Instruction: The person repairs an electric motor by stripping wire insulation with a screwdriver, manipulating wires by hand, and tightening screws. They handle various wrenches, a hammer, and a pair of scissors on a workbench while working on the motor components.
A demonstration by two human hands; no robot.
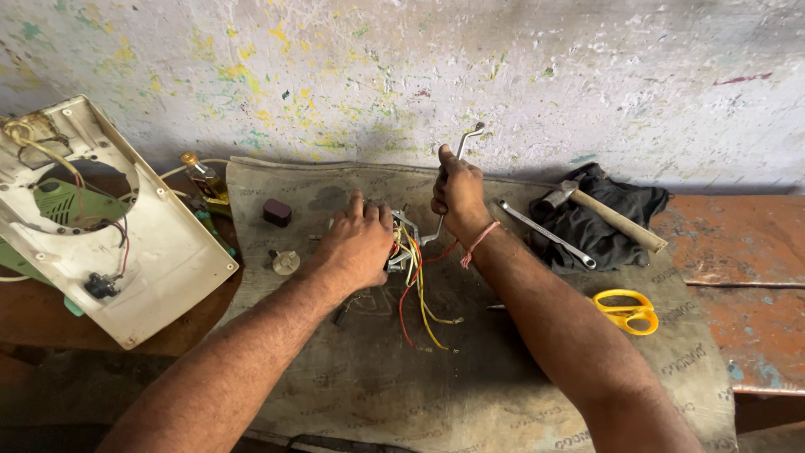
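Wires (417, 294) in red and yellow trail from the small part (401, 243) we press down on the grey mat (470, 377) with our left hand (359, 243), fingers curled over it. Our right hand (457, 197) is closed around a bent metal wrench (457, 168), its lower end at the part.

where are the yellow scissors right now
In the head view the yellow scissors lie on the grey mat at the right, beyond the right forearm, just below the black cloth with the hammer.
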